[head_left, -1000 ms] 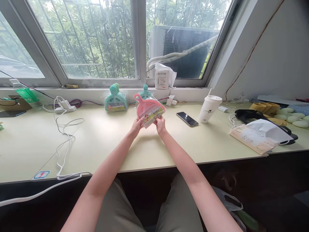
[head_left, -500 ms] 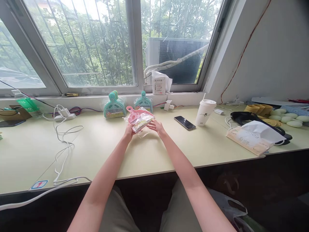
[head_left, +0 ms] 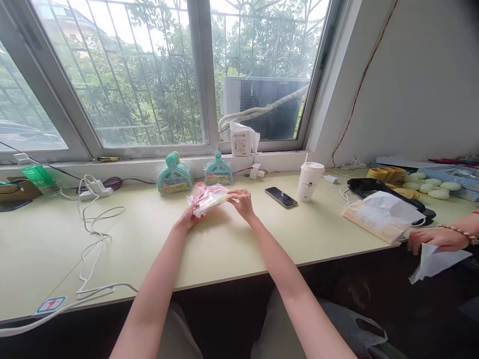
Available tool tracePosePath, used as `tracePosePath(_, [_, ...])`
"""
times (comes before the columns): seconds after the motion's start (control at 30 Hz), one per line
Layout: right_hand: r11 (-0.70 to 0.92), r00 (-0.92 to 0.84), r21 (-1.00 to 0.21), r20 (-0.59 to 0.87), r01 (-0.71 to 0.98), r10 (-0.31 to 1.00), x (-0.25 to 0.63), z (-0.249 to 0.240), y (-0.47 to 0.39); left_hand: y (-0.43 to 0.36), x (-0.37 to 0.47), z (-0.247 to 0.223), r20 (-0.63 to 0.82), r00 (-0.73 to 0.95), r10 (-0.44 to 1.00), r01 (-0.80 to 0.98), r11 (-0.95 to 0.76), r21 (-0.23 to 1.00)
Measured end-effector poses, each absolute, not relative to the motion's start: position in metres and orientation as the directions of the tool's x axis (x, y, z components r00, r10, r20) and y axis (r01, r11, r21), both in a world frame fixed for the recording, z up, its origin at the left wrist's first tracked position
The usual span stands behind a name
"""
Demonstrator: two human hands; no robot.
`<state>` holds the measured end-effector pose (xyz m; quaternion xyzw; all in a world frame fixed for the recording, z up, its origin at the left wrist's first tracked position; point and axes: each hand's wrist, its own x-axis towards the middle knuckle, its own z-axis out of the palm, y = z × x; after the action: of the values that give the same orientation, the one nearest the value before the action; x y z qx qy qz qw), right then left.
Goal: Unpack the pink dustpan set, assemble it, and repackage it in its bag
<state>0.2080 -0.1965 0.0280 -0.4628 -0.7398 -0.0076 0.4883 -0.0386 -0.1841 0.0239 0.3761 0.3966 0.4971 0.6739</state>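
Desk (head_left: 232,249) under window. Head view: pink packet (head_left: 208,198) flat on desk, near teal dustpans (head_left: 175,174). Left hand (head_left: 186,218) fingers pinch packet's near end; right hand (head_left: 242,203) fingers curl on far edge. Phone (head_left: 281,197), cup (head_left: 309,181) right.

Readable text: "Face" printed on the tissue pack (head_left: 368,221) lying on the table (head_left: 232,244); all other labels are illegible.
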Motion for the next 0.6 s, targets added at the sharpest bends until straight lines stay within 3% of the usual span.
tracePosePath(0.23, [0.556,-0.037,-0.619,0.65,0.554,0.759,0.211,0.017,-0.186,-0.187,-0.037,0.024,-0.183,0.213,0.96,-0.237,0.232,0.943])
tracePosePath(0.43, [0.454,0.062,-0.668,0.598,0.59,0.799,0.218,0.012,-0.188,-0.204,-0.023,0.03,-0.181,0.366,0.913,-0.084,0.226,0.971])
tracePosePath(0.6, [0.432,0.168,-0.789,0.543,0.438,0.823,0.215,0.008,-0.186,-0.213,-0.015,0.034,-0.155,0.372,0.915,-0.033,0.18,0.983])
